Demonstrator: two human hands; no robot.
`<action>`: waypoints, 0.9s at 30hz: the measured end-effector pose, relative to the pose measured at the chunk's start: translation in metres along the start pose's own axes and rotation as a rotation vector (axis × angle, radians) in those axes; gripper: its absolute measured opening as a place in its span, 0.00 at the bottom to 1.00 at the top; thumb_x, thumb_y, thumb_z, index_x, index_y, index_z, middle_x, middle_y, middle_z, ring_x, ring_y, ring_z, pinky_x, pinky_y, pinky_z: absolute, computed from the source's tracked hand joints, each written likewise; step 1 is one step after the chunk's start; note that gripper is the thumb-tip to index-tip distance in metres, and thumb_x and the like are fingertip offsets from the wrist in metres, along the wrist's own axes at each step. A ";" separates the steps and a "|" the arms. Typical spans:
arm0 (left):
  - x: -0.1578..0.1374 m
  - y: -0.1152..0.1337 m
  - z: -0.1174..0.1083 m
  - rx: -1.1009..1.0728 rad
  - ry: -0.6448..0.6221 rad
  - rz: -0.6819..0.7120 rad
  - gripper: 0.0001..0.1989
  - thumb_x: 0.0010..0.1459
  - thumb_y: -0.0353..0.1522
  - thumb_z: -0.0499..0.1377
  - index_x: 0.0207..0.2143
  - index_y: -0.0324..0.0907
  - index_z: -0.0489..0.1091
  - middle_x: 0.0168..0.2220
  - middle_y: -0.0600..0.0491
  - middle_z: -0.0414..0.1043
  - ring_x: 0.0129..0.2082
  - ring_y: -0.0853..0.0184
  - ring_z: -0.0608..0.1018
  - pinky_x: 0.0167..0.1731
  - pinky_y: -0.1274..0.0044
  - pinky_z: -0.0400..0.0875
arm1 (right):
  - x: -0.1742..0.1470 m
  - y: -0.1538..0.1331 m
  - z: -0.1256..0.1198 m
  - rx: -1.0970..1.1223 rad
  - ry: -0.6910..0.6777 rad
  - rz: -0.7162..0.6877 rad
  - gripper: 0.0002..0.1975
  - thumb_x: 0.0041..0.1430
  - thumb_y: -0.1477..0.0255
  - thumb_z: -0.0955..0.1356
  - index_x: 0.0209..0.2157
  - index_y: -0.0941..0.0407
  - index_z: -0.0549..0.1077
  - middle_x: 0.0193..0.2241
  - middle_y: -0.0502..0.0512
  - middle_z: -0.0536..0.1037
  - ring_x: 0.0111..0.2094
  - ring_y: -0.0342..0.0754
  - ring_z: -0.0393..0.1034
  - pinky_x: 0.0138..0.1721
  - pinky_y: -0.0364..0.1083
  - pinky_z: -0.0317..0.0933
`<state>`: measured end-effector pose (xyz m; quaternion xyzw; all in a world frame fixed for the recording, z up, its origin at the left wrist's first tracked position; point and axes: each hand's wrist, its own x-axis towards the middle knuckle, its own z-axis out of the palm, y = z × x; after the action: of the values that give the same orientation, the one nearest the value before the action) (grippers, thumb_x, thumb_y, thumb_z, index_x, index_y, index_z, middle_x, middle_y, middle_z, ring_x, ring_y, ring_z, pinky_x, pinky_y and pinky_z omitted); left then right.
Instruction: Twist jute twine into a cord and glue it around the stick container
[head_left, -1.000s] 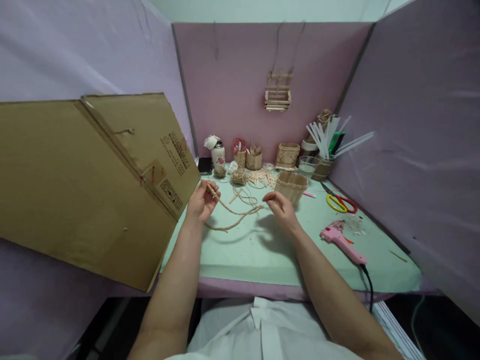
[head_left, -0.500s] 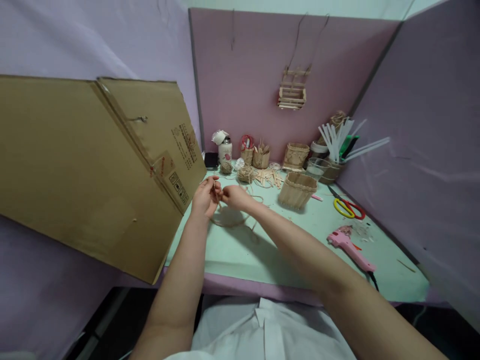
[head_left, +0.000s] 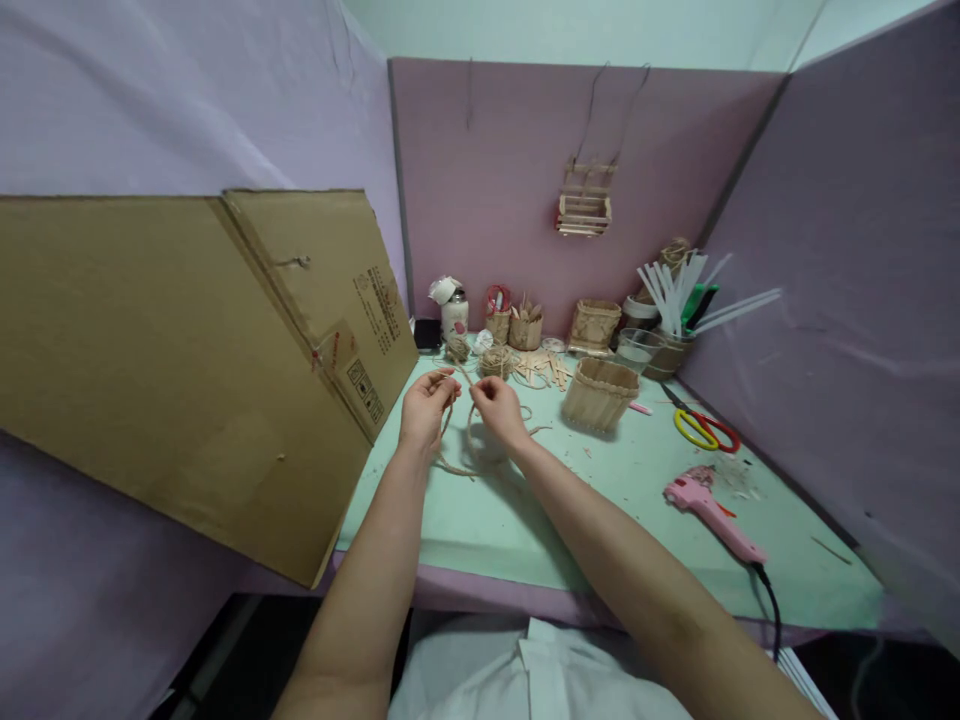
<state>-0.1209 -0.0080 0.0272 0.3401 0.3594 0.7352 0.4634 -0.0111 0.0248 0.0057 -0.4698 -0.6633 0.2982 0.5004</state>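
Note:
Between my hands runs a braided jute cord [head_left: 455,468], its lower loop hanging down near the pale green tabletop. My left hand [head_left: 426,408] pinches the cord between thumb and fingers. A short way to the right, my right hand [head_left: 497,408] pinches another stretch of it, with a bit of cord sticking up between the two hands. Behind them lies a ball of jute twine [head_left: 495,362], and a smaller twine ball [head_left: 457,348] is at its left. A basket covered in wooden sticks [head_left: 600,397] stands to the right of my right hand.
A large cardboard sheet [head_left: 187,380] leans along the left side. At the right lie scissors [head_left: 705,428] and a pink glue gun [head_left: 716,515] with its cord. Loose wooden sticks [head_left: 544,368], stick-covered cups [head_left: 526,328] and a holder with white glue sticks [head_left: 671,350] line the back.
My hands have moved apart, and the cord now spans the gap between them. The view has tilted up slightly, so everything sits lower in the picture.

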 end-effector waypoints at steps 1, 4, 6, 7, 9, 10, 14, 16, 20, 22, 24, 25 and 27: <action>-0.001 -0.001 0.001 0.008 -0.006 -0.016 0.13 0.39 0.29 0.68 0.30 0.37 0.71 0.23 0.56 0.72 0.23 0.76 0.73 0.30 0.81 0.66 | -0.003 -0.002 -0.011 0.096 0.045 -0.023 0.07 0.53 0.67 0.65 0.27 0.56 0.69 0.23 0.50 0.72 0.26 0.45 0.65 0.30 0.43 0.58; -0.004 -0.001 0.005 0.017 -0.036 -0.079 0.16 0.35 0.30 0.70 0.28 0.37 0.70 0.23 0.55 0.72 0.23 0.74 0.74 0.29 0.81 0.66 | -0.020 -0.010 -0.032 0.244 0.110 -0.077 0.09 0.52 0.64 0.66 0.28 0.56 0.69 0.23 0.49 0.71 0.25 0.44 0.64 0.29 0.43 0.59; -0.005 -0.002 0.006 -0.007 -0.066 -0.118 0.17 0.34 0.31 0.71 0.27 0.37 0.70 0.24 0.55 0.73 0.24 0.74 0.74 0.29 0.81 0.66 | -0.030 -0.014 -0.035 0.275 0.100 -0.081 0.09 0.52 0.64 0.66 0.29 0.56 0.70 0.23 0.49 0.71 0.26 0.44 0.64 0.29 0.43 0.59; -0.005 -0.002 0.006 -0.026 -0.079 -0.129 0.17 0.34 0.31 0.71 0.27 0.37 0.70 0.24 0.55 0.73 0.25 0.75 0.75 0.29 0.82 0.67 | -0.035 -0.014 -0.035 0.284 0.093 -0.077 0.09 0.52 0.65 0.66 0.29 0.56 0.71 0.24 0.49 0.72 0.26 0.44 0.64 0.29 0.43 0.59; -0.006 -0.003 0.005 -0.071 -0.087 -0.127 0.16 0.34 0.32 0.71 0.27 0.37 0.70 0.26 0.55 0.73 0.27 0.75 0.75 0.31 0.82 0.68 | -0.040 -0.012 -0.032 0.293 0.089 -0.069 0.09 0.52 0.65 0.66 0.30 0.56 0.71 0.25 0.50 0.73 0.26 0.44 0.65 0.30 0.43 0.59; -0.006 -0.003 0.005 -0.091 -0.084 -0.118 0.16 0.34 0.32 0.72 0.26 0.38 0.70 0.27 0.55 0.74 0.28 0.75 0.76 0.32 0.81 0.68 | -0.041 -0.011 -0.030 0.293 0.088 -0.066 0.08 0.52 0.65 0.66 0.30 0.56 0.71 0.25 0.50 0.73 0.26 0.44 0.65 0.30 0.43 0.60; -0.006 -0.003 0.006 -0.161 -0.070 -0.083 0.15 0.35 0.30 0.71 0.26 0.38 0.70 0.31 0.53 0.76 0.31 0.73 0.77 0.38 0.77 0.71 | -0.043 -0.006 -0.028 0.266 0.092 -0.059 0.07 0.52 0.67 0.66 0.28 0.56 0.71 0.23 0.49 0.72 0.25 0.44 0.64 0.29 0.43 0.59; -0.006 -0.003 0.007 -0.183 -0.075 -0.079 0.15 0.36 0.29 0.71 0.26 0.38 0.69 0.32 0.52 0.76 0.33 0.71 0.78 0.41 0.75 0.71 | -0.043 -0.005 -0.028 0.254 0.095 -0.052 0.07 0.51 0.67 0.66 0.28 0.56 0.71 0.23 0.49 0.73 0.25 0.44 0.64 0.29 0.43 0.59; -0.007 -0.004 0.008 -0.171 -0.097 -0.063 0.14 0.37 0.29 0.71 0.26 0.38 0.69 0.33 0.52 0.76 0.35 0.70 0.78 0.43 0.74 0.70 | -0.045 -0.005 -0.028 0.261 0.102 -0.047 0.07 0.51 0.67 0.67 0.28 0.56 0.71 0.24 0.50 0.73 0.26 0.44 0.65 0.29 0.44 0.61; -0.007 -0.005 0.008 -0.155 -0.109 -0.054 0.14 0.37 0.29 0.70 0.27 0.38 0.70 0.33 0.52 0.76 0.35 0.70 0.78 0.43 0.74 0.70 | -0.046 -0.006 -0.028 0.260 0.101 -0.046 0.07 0.51 0.67 0.67 0.28 0.56 0.71 0.24 0.50 0.73 0.26 0.44 0.65 0.29 0.44 0.61; -0.008 -0.005 0.009 -0.143 -0.110 -0.046 0.14 0.36 0.29 0.71 0.27 0.38 0.70 0.32 0.52 0.76 0.34 0.69 0.78 0.41 0.75 0.70 | -0.046 -0.006 -0.028 0.250 0.085 -0.044 0.07 0.51 0.67 0.66 0.27 0.56 0.70 0.23 0.49 0.72 0.25 0.44 0.65 0.29 0.44 0.60; -0.008 -0.006 0.009 -0.135 -0.107 -0.041 0.15 0.36 0.29 0.71 0.27 0.38 0.70 0.31 0.52 0.76 0.34 0.69 0.78 0.40 0.75 0.71 | -0.046 -0.006 -0.028 0.246 0.073 -0.044 0.06 0.51 0.67 0.67 0.28 0.56 0.70 0.23 0.49 0.72 0.25 0.44 0.64 0.28 0.43 0.60; -0.010 -0.006 0.011 -0.113 -0.104 -0.037 0.15 0.34 0.30 0.71 0.26 0.38 0.70 0.30 0.52 0.76 0.32 0.69 0.78 0.38 0.76 0.71 | -0.046 -0.007 -0.028 0.254 0.046 -0.053 0.07 0.51 0.67 0.67 0.31 0.56 0.70 0.24 0.49 0.72 0.25 0.44 0.65 0.29 0.43 0.60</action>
<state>-0.1059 -0.0131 0.0263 0.3445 0.2988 0.7269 0.5134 0.0158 -0.0221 0.0027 -0.3916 -0.6205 0.3557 0.5789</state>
